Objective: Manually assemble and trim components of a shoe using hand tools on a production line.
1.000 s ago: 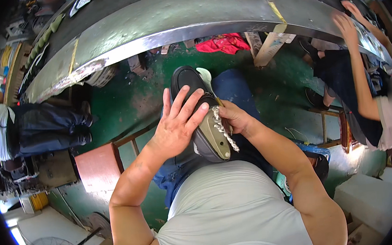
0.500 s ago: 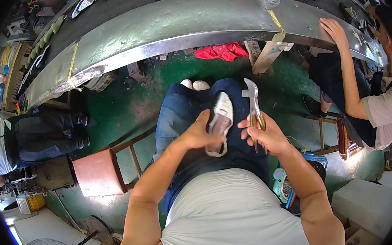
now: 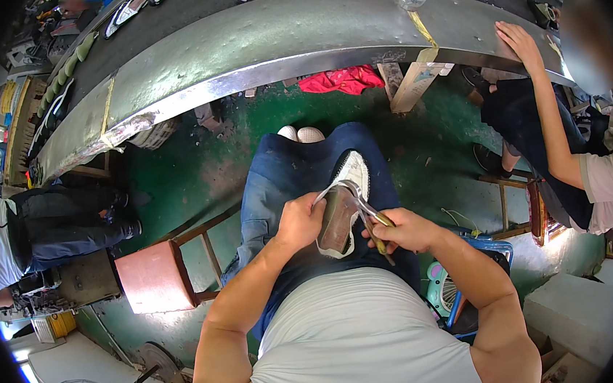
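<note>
Green concrete floor below hands pinching white shoe with steel pliers.

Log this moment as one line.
left hand: holds shoe on lap | right hand: grips pliers at shoe edge | stool beside

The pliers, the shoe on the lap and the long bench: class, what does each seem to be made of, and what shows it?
Pliers: bright metal, judging by the shine.
Shoe: pale, matte upper, probably fabric or leather; brownish insole board underneath.
Bench: likely sheet metal, grey with dull reflections and dents.
</note>
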`<state>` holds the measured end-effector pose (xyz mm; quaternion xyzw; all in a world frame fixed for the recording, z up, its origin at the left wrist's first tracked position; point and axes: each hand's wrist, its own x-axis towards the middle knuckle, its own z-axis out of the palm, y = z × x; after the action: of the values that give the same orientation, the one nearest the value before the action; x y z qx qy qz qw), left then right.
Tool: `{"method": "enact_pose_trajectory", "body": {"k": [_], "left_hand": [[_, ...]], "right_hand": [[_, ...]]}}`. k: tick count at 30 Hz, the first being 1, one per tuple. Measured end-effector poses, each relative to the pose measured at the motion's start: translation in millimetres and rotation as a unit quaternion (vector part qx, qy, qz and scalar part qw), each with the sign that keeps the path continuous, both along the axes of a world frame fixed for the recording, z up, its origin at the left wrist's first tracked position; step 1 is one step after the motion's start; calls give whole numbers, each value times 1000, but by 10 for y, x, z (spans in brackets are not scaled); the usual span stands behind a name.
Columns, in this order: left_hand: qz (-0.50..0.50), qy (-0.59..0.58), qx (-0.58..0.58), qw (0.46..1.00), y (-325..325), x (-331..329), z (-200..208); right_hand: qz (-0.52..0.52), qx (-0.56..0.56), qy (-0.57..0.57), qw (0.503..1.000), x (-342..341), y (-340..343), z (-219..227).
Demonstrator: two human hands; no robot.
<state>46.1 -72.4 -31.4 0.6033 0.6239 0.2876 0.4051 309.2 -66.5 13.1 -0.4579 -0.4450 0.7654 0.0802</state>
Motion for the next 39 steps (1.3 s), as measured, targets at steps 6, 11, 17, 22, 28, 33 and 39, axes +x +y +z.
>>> {"method": "enact_pose_trajectory", "body": {"k": [6,11,17,22,28,33,39], "left_hand": [[-31,59,-16,998,38,77,229],[-41,38,63,996,-13,131,184],[-103,109,153,977,-63,226,265],[75,-217,-131,965,182,164,-363],[75,-371,-217,900,108,280,-470],[85,-269,-175,943,-35,343,-494],[143,-409,-243,868,39,253,-340]], "right_hand": [[74,269,-153,948,-121,0,-103],[14,31,-20,999,83,81,-11],[226,-40,-101,968,120,679,424],[370,256,-283,847,-120,664,625],[316,137,-266,900,-46,704,609],[394,81,-256,879,-152,974,660],[279,291,-214,890,-124,613,175]]}}
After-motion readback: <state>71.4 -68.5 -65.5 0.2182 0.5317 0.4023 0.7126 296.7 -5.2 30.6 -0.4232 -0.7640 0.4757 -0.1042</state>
